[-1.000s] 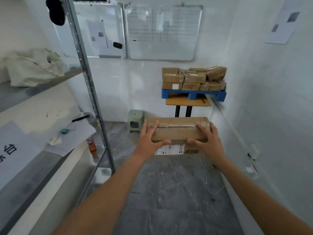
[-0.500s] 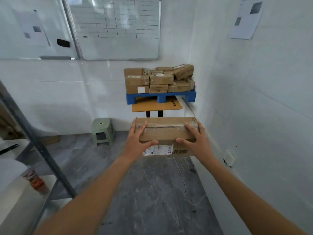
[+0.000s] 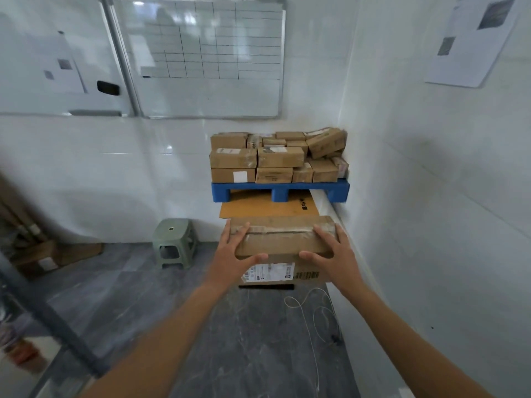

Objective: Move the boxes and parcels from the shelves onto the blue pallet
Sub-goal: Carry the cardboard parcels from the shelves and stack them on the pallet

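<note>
A white-walled corner holds the blue pallet [image 3: 280,187], stacked with boxes, straight beyond the hands. Both arms reach forward: the left hand [image 3: 233,255] and right hand [image 3: 334,254] grip the cardboard box [image 3: 283,239] between them, fingers over its top, thumbs along its near side.

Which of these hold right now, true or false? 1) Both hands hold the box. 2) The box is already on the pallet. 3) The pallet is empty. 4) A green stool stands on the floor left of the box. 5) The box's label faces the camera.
1) Both hands hold the box. True: the left hand and right hand grip the box from either side.
2) The box is already on the pallet. False: it is carried in the air, short of the pallet.
3) The pallet is empty. False: stacked boxes cover it.
4) A green stool stands on the floor left of the box. True: the stool.
5) The box's label faces the camera. True: the label shows on the near side.
</note>
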